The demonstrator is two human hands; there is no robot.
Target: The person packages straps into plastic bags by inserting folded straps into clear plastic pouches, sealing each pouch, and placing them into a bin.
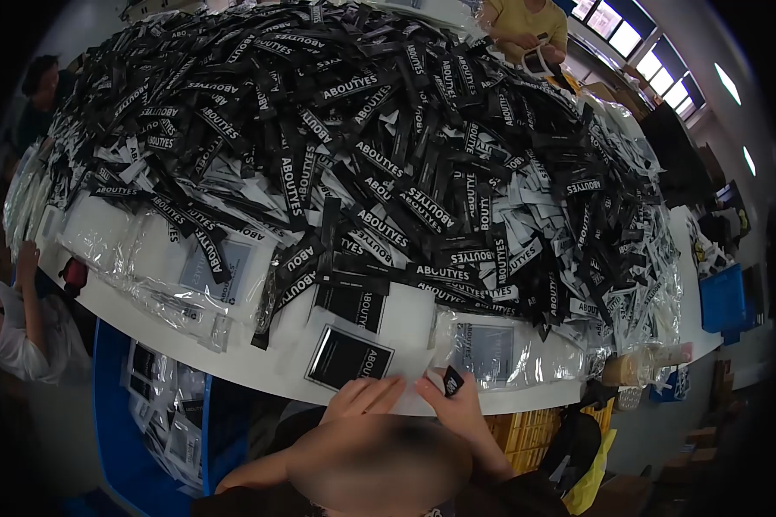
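Note:
Flat on the white table's near edge lies a clear plastic bag (351, 353) with a black "ABOUTYES" panel. My left hand (366, 398) is closed over the bag's lower edge, its fingers bent and side by side. Just to the right, my right hand (455, 405) pinches a small black packet (453, 382) with white lettering, beside a whitish plastic edge. Most of the packet is hidden by the hand. Behind the bag is another black-panelled bag (353, 308). A stack of clear bags (485, 349) lies right of my hands.
A large heap of black "ABOUTYES" packets (293, 112) covers most of the table (259, 366). More clear bags (207, 267) lie at left. A blue bin (112, 414) holds filled bags below. A yellow crate (526, 439) stands lower right. Other people (530, 26) work around the table.

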